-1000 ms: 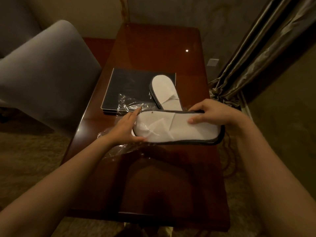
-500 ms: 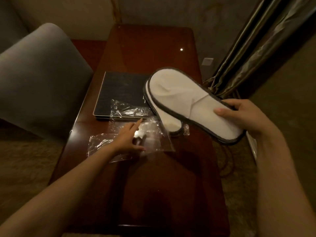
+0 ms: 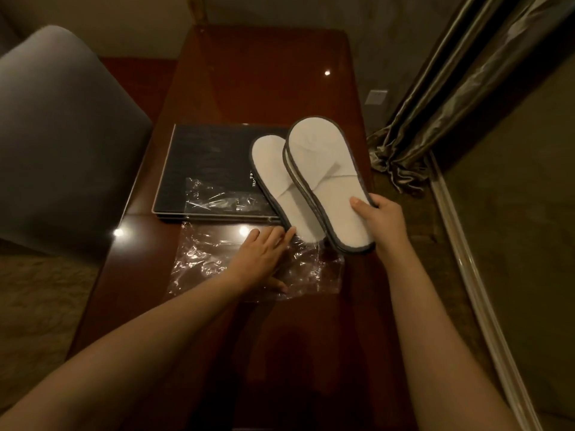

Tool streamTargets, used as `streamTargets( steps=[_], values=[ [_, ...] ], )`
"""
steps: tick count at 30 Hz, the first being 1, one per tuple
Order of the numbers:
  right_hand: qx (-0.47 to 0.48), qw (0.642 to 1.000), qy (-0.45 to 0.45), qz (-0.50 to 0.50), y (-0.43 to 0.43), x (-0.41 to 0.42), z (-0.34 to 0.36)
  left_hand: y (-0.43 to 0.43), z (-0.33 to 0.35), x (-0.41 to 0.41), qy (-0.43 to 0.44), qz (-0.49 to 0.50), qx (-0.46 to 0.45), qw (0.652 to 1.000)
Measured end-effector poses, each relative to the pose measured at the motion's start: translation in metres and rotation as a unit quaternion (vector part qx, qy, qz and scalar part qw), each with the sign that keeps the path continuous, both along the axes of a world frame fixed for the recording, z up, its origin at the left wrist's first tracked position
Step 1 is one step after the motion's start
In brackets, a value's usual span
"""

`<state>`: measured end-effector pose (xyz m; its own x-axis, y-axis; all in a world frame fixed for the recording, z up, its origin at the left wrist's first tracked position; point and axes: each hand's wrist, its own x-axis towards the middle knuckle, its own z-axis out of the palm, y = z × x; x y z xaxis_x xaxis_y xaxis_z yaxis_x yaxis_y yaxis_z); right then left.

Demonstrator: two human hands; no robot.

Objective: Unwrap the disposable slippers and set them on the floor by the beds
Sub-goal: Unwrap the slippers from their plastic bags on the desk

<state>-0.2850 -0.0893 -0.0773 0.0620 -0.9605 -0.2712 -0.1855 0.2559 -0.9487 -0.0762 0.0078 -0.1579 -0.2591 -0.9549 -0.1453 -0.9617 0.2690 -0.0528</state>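
White and soft, one slipper [image 3: 323, 181] is being held by the right hand [image 3: 382, 219], which is gripping its heel with the thumb on top, over the right side of the table [image 3: 264, 73]. The other slipper [image 3: 273, 169] is lying just to its left, partly on a dark folder [image 3: 211, 157]. The left hand [image 3: 261, 256] is resting flat, fingers straight, on an empty plastic wrapper [image 3: 311, 275], reaching toward that slipper's heel. Unwrapping looks done. Next, the left hand probably needs to grab it, so both can go to the floor.

We've swung the slipper [image 3: 323, 175] lengthwise over the other slipper [image 3: 270, 163] — our left hand [image 3: 258, 259] let go, fingers [image 3: 289, 236] now flat on the wrapper [image 3: 199, 265].
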Motion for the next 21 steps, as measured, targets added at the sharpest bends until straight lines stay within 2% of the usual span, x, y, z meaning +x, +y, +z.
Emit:
streamTargets(
  steps=[2, 7, 11, 13, 15, 16, 18, 21],
  values=[
    [0.002, 1.0, -0.002, -0.005, -0.001, 0.0, -0.005, -0.004, 0.002, -0.004, 0.022, 0.011, 0.021, 0.999],
    [-0.001, 1.0, -0.023, -0.021, -0.002, -0.004, -0.011, -0.003, 0.012, -0.012, 0.185, 0.105, 0.118, 0.97],
    [0.002, 0.998, -0.044, -0.036, -0.006, -0.009, -0.014, -0.001, 0.026, -0.007, 0.228, 0.105, 0.173, 0.953],
    [0.009, 0.997, -0.053, -0.046, -0.009, -0.014, -0.015, -0.004, 0.036, -0.008, 0.214, 0.106, 0.163, 0.957],
    [0.014, 0.996, -0.066, -0.053, -0.013, -0.018, -0.017, -0.011, 0.042, -0.01, 0.227, 0.163, 0.1, 0.955],
    [0.016, 0.996, -0.072, -0.056, -0.015, -0.019, -0.018, -0.018, 0.043, -0.011, 0.259, 0.214, 0.059, 0.94],
    [0.022, 0.994, -0.082, -0.063, -0.019, -0.02, -0.019, -0.038, 0.045, -0.012, 0.351, 0.333, -0.009, 0.875],
    [0.037, 0.992, -0.105, -0.057, -0.024, -0.017, -0.024, -0.074, 0.043, -0.012, 0.401, 0.478, 0.014, 0.782]
  ],
)
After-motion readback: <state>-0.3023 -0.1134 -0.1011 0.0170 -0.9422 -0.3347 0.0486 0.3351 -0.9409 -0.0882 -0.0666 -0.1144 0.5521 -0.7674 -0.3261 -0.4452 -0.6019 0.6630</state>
